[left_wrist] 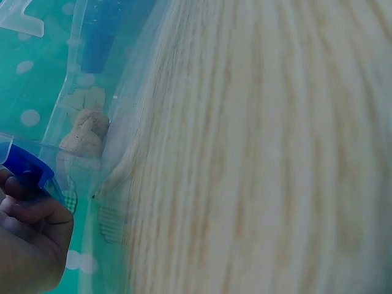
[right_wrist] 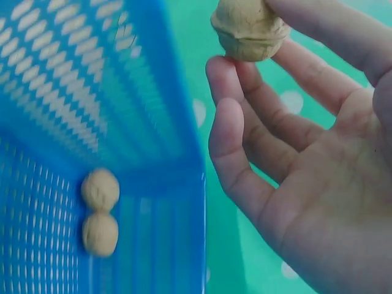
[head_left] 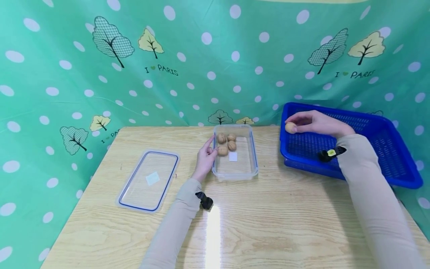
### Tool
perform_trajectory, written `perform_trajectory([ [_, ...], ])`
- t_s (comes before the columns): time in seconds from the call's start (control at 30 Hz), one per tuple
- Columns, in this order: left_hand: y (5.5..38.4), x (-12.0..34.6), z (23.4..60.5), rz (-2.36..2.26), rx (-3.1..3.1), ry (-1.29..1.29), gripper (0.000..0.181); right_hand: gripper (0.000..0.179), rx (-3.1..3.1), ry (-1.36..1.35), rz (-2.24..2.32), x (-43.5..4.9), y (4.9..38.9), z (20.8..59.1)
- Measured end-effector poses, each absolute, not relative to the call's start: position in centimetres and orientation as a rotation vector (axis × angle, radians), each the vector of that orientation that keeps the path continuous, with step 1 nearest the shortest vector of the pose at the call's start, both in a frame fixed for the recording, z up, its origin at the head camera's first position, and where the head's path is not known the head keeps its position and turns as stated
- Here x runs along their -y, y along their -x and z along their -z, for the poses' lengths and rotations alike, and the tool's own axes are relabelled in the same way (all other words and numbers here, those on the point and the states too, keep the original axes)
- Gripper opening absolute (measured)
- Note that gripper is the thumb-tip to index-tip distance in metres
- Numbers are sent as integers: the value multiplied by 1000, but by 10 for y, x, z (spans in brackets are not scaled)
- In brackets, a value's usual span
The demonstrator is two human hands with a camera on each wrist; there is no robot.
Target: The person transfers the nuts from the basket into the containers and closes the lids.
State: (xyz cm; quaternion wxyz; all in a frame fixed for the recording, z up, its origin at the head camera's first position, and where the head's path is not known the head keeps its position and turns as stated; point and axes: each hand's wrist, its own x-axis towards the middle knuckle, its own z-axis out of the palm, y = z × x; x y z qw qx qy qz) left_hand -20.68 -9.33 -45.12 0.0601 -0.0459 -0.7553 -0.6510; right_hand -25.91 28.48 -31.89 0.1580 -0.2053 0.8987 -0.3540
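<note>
One tan, round, ridged walnut (head_left: 289,127) is pinched btwn thumb & fingertips of the R hand (head_left: 317,122), over the 9–10 o'clock end of the blue, perforated, rectangular plastic basket (head_left: 284,144); ht. above the rim can't be told. The step in hand is judged to be a single-nut carry at the basket's edge; for the next move, a firm pinch & clearance over the rim are called for, w/ the clear, rectangular plastic box (head_left: 243,164) held steady. The box's 9 o'clock wall is gripped by the L hand (head_left: 205,158), fingers curled by its blue plastic clip (left_wrist: 27,162). Four tan walnuts (head_left: 231,145) are contained, grouped toward 10–11 o'clock. In the basket, two tan nuts (right_wrist: 100,190) are seen touching, per R wrist view; any others can't be confirmed. The clear, blue-edged plastic lid (head_left: 144,194) is laid flat at the box's 8–9 o'clock, well apart.
</note>
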Motion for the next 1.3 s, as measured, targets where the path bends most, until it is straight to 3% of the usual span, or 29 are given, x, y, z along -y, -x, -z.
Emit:
perform_trajectory([
  [0.83,212,94,459,1933,2299,105,53,39,-2455,822,1163,-166,253,361],
  [1.3,210,96,459,1922,2315,99,54,33,-2679,563,1227,-128,260,392],
])
